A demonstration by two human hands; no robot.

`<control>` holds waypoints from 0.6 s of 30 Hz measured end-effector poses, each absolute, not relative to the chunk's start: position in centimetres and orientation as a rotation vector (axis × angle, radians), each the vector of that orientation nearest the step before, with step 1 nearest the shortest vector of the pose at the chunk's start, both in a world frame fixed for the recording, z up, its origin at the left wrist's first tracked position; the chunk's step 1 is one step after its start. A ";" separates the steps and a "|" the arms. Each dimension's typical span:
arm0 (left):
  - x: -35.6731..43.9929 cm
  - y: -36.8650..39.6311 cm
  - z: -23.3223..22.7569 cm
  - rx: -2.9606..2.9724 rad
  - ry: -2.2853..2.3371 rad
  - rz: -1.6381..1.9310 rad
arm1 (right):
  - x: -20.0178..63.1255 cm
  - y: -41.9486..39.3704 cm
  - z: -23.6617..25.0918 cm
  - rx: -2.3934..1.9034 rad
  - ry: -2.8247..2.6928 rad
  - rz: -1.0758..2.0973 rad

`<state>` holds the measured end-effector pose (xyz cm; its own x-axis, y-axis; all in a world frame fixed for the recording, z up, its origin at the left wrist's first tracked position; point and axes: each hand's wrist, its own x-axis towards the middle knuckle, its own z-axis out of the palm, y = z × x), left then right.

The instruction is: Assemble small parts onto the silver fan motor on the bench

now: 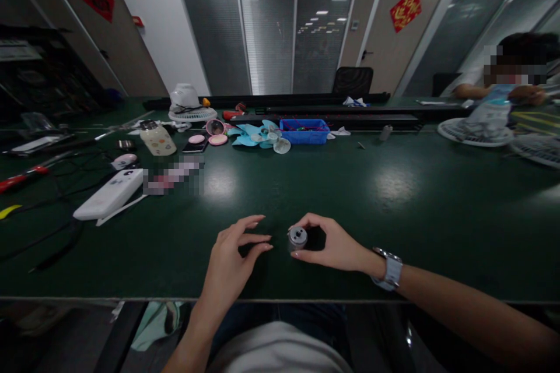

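A small silver cylindrical motor (pixel 298 237) stands upright on the dark green table near its front edge, a dark hole in the middle of its top. My right hand (pixel 330 243), with a watch on the wrist, grips it between thumb and fingers from the right. To the left of the motor, my left hand (pixel 236 250) hovers with its fingers apart and nothing between them. Its fingertips point at the motor without touching it.
A blue basket (pixel 304 132) with wires and light-blue fan blades (pixel 256 135) lie toward the back. On the left are a white power bank (pixel 109 193), a patterned bottle (pixel 158 139) and cables. Another person (pixel 516 78) sits at the far right near fan parts (pixel 476 132).
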<state>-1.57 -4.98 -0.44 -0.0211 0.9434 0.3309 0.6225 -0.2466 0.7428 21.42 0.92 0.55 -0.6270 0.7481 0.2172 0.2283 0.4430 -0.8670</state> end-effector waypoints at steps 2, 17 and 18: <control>-0.3 -5.1 0.3 1.814 1.572 1.356 | 21.4 0.9 0.5 -0.804 -2.104 1.120; 3.5 -4.0 2.5 1.759 1.353 1.277 | 21.4 1.1 -0.2 -0.773 -2.103 1.094; 3.3 -4.0 2.6 1.748 1.321 1.253 | 21.4 1.0 -0.1 -0.776 -2.106 1.083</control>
